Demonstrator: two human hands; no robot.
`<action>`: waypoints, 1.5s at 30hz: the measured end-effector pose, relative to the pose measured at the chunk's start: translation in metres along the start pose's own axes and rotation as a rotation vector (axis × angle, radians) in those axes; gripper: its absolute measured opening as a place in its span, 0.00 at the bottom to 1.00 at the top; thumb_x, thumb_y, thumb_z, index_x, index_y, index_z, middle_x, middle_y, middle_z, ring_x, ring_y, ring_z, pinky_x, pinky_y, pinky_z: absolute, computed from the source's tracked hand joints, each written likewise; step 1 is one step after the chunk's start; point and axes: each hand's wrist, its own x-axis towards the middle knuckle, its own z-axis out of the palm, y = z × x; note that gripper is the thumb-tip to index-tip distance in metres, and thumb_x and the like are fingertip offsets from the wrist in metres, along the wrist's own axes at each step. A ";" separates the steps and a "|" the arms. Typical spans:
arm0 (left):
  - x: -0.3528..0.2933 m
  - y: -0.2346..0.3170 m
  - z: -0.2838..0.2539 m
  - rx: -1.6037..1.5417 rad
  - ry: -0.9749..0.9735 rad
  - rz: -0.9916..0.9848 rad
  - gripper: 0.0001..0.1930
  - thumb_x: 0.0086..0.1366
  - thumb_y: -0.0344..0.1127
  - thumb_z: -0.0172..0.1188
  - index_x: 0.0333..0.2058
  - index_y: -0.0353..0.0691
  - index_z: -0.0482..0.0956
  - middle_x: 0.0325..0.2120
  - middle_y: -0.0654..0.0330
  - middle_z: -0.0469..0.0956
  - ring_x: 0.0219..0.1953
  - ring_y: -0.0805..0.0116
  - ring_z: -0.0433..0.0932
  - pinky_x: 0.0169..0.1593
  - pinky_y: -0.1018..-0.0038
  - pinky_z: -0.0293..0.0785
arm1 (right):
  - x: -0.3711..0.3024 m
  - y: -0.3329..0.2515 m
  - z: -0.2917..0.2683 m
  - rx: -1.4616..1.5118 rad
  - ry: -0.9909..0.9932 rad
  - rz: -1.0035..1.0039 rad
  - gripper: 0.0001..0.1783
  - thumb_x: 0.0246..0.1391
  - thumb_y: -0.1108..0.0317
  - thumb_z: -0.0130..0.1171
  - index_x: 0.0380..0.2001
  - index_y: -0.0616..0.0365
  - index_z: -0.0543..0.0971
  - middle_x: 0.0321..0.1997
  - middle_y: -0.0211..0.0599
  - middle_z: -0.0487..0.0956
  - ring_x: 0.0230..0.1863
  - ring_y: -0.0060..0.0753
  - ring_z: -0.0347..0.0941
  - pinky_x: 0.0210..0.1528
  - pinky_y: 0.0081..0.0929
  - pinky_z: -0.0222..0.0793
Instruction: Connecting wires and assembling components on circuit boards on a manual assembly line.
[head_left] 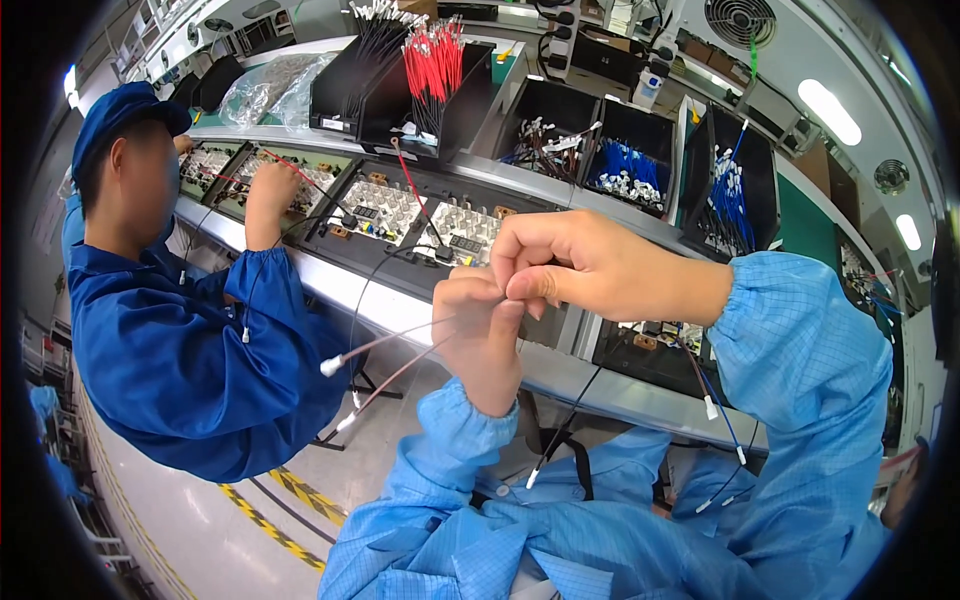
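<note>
Two thin brownish wires (398, 336) with white connectors at their ends stick out leftward from my left hand (472, 335), whose fingers are closed around them. My right hand (575, 262) meets it above the bench, thumb and fingers pinched together against the left thumb and fingertips. Whatever lies in the right pinch is hidden by the fingers. Just behind the hands sits a circuit board (465, 222) with pale components and a small digit display, set in a dark tray. A red wire (408, 175) and black wires rise from the boards there.
Black bins hold red wires (433, 62), brown wires (545, 142) and blue wires (628, 165) along the back. At left, a co-worker in blue (190, 330) reaches over neighbouring boards. Loose wires (565, 425) hang over the bench's metal front edge (560, 368).
</note>
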 end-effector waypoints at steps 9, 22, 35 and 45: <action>-0.003 -0.007 -0.015 0.152 -0.098 0.138 0.15 0.61 0.34 0.65 0.37 0.39 0.65 0.34 0.58 0.68 0.36 0.68 0.70 0.46 0.74 0.67 | 0.001 -0.012 -0.019 -0.418 -0.196 -0.064 0.04 0.57 0.72 0.56 0.32 0.62 0.75 0.27 0.35 0.81 0.29 0.28 0.79 0.33 0.26 0.72; -0.017 0.091 -0.084 -0.046 -0.487 0.250 0.09 0.58 0.22 0.63 0.33 0.34 0.71 0.31 0.43 0.79 0.30 0.50 0.82 0.35 0.56 0.83 | 0.047 0.021 -0.093 -0.289 0.332 -0.299 0.11 0.65 0.61 0.52 0.34 0.57 0.71 0.32 0.21 0.68 0.32 0.11 0.63 0.37 0.13 0.61; 0.095 0.136 -0.145 1.192 -0.004 0.257 0.03 0.62 0.18 0.57 0.34 0.27 0.79 0.27 0.51 0.81 0.29 0.67 0.82 0.34 0.78 0.78 | 0.096 0.055 -0.099 -0.525 0.009 -0.210 0.06 0.63 0.69 0.53 0.38 0.61 0.75 0.35 0.30 0.77 0.42 0.22 0.79 0.47 0.20 0.73; 0.153 0.018 -0.197 1.266 -0.207 0.094 0.04 0.62 0.26 0.58 0.33 0.35 0.81 0.22 0.53 0.81 0.25 0.69 0.83 0.28 0.78 0.75 | 0.099 0.056 -0.083 -0.588 -0.076 -0.191 0.06 0.60 0.72 0.54 0.34 0.65 0.75 0.34 0.34 0.78 0.41 0.27 0.80 0.45 0.22 0.75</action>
